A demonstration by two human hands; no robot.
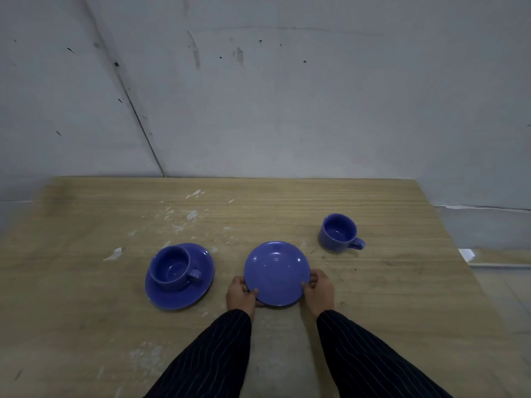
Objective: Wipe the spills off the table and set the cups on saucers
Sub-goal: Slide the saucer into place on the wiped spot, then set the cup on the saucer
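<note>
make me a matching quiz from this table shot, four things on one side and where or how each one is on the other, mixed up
Things:
1. left cup
2. right cup
3. empty saucer
4. white smears

States:
A. held at its near rim by the left hand and the right hand
B. standing on a saucer
C. scattered on the wooden table, beyond the crockery
D. standing straight on the table, handle to the right

Pairs: 1-B, 2-D, 3-A, 4-C
</note>
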